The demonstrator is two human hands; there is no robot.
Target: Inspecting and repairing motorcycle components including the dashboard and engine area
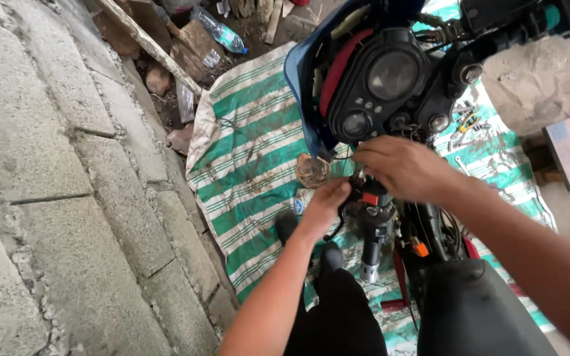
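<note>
Seen from above, a person stands over the front end of a motorcycle with both hands at the left handlebar. The left hand (324, 206) reaches up from below, its fingers curled around the handlebar switch housing (372, 201), a black block with a small red button on its face; the thumb presses against the housing's near side. The right hand (398, 166) comes in from the right and lies over the top of the same housing, fingers bent and close together, their tips hidden against the bar, so what they pinch cannot be told. Below the housing the black handlebar grip (375, 240) hangs toward the camera and ends in a silver bar-end weight (369, 271). Just above the hands sits the black instrument cluster (382, 86) with its round gauges, framed by a blue fairing (298, 79). A round, rusty-brown mirror (313, 171) sits just left of the hands. The motorcycle stands on a green-and-white striped tarp (249, 142) spread on the ground, with scattered wrenches (464, 125) lying on it to the right of the cluster. A plastic water bottle (220, 29) lies among rubble beyond the tarp, and concrete blocks (54, 191) fill the left side.
</note>
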